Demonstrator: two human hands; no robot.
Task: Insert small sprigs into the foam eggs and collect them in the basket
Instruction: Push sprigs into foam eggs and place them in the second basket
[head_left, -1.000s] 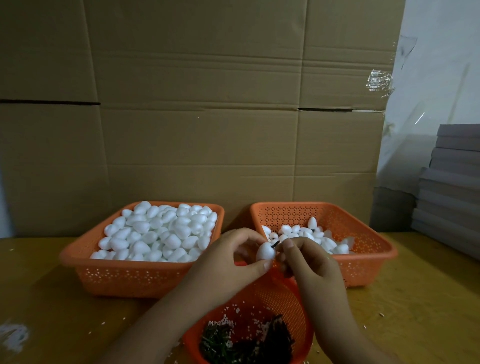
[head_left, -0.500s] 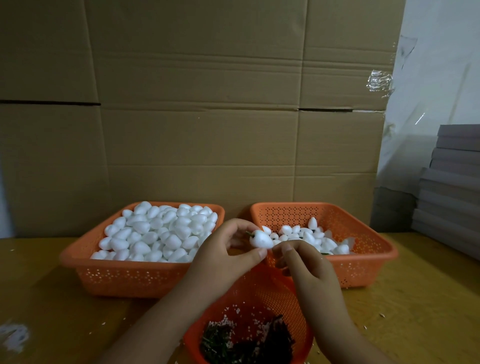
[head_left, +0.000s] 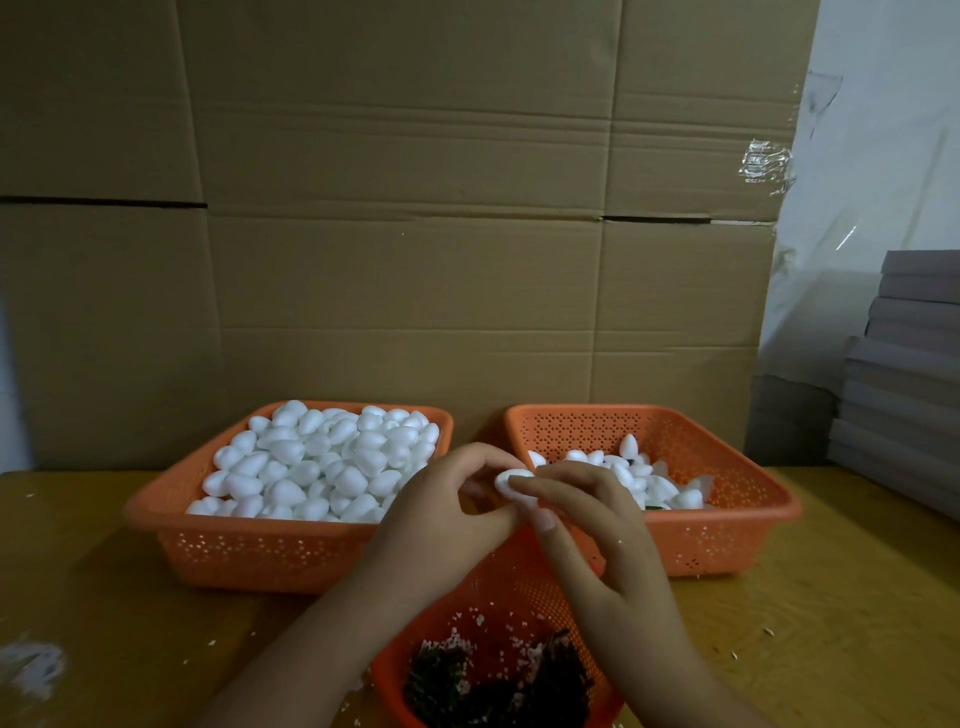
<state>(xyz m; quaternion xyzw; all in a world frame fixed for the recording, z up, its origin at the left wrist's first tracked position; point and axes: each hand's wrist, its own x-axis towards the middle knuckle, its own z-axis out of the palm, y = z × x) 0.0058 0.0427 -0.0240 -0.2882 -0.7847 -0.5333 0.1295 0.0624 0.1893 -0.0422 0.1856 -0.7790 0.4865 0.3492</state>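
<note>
We hold 1 white foam egg (head_left: 511, 482) between both hands above the near edge of the small orange basket (head_left: 524, 587). Our left hand (head_left: 447, 512) curls around the egg from the left, with its thumb and index fingers (head_left: 493, 457) arched over and under it. Our right hand (head_left: 587, 512) meets it from the right, its fingers (head_left: 530, 483) pinching the egg's right end; we cannot tell whether a sprig sits between them, as the contact point is hidden. The small basket lies closest to us and holds a dark pile of sprigs (head_left: 498, 680) mixed with white foam crumbs. Behind it on the desk (head_left: 831, 597) stand 2 larger orange perforated baskets side by side. The left basket (head_left: 260, 551) is heaped full with plain foam eggs (head_left: 322, 467). The right basket (head_left: 727, 519) holds a much thinner layer of eggs (head_left: 639, 478) gathered toward its left and middle, with a bit of green showing among them. White crumbs are scattered on the desk, with a smeared white patch (head_left: 31, 670) at the far left. A wall of flattened cardboard (head_left: 415, 234) rises behind the baskets, with clear tape (head_left: 766, 161) at its right edge, and a stack of grey boards (head_left: 904, 384) stands at the right.
</note>
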